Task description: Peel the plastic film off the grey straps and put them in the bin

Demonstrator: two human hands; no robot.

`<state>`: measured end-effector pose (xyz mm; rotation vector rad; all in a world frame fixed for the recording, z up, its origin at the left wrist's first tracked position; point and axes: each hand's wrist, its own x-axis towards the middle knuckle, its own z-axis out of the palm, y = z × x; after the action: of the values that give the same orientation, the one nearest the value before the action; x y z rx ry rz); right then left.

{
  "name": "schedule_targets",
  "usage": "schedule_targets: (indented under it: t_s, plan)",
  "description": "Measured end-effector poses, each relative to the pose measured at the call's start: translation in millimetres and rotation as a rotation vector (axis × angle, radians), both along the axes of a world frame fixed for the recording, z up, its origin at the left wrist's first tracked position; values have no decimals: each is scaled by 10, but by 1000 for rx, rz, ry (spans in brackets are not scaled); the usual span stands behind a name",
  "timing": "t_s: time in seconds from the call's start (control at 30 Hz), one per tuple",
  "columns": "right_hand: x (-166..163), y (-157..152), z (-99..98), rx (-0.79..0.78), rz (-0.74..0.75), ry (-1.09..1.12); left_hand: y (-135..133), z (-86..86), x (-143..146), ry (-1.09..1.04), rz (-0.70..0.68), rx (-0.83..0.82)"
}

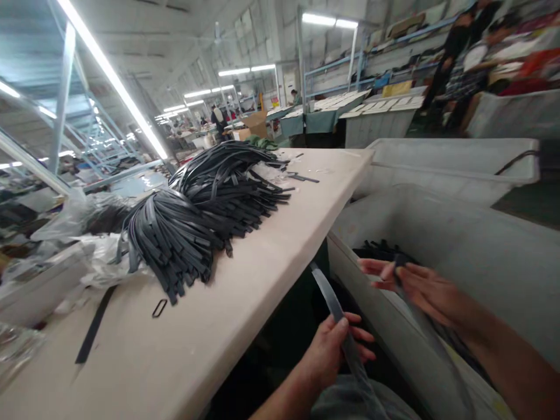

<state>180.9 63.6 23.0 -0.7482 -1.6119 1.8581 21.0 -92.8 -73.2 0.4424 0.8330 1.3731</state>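
While a heap of black straps (205, 216) waits on the worktable (245, 309), the left hand (330, 350) is closed around one dark strap (332, 303) low beside the table edge. The right hand (415, 283), fingers loosely pinched on another strap end, hangs over a grey bin (481, 245) holding a few; by the look of it, most remains.

No text, label or number is legible.
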Motion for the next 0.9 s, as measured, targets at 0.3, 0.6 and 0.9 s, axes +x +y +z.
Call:
schedule_targets:
  t_s: [0.3, 0.6, 0.9]
  plan:
    - [-613, 212, -168, -227, 304, 293, -108, 28, 50, 213, -227, 133]
    - [-800, -184, 180, 428, 64, 118, 199, 639, -217, 539, 193, 305]
    - [-529, -374, 292, 563, -161, 138, -61, 587, 92, 989, -44, 277]
